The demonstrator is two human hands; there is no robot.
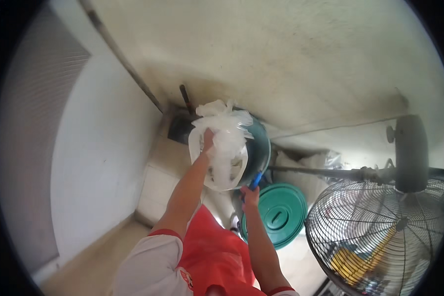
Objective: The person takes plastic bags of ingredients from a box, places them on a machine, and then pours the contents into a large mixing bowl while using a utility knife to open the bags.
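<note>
A dark green bin [262, 143] stands against the wall ahead of me. Over its left part is a white-rimmed container [194, 144], with crumpled translucent plastic bags [229, 126] bunched on and in it. My left hand [208, 141] reaches into the plastic at the container's left side, its fingers hidden. At the near right edge of the bin, my right hand [250, 196] is closed around a blue handle [256, 180]; whether the handle belongs to the bin cannot be made out.
A round green lid [281, 215] lies right of my right hand. A large pedestal fan [380, 232] fills the right side. A black-handled tool [185, 96] leans in the corner behind a dark object [180, 129]. Pale bags [306, 165] sit along the wall.
</note>
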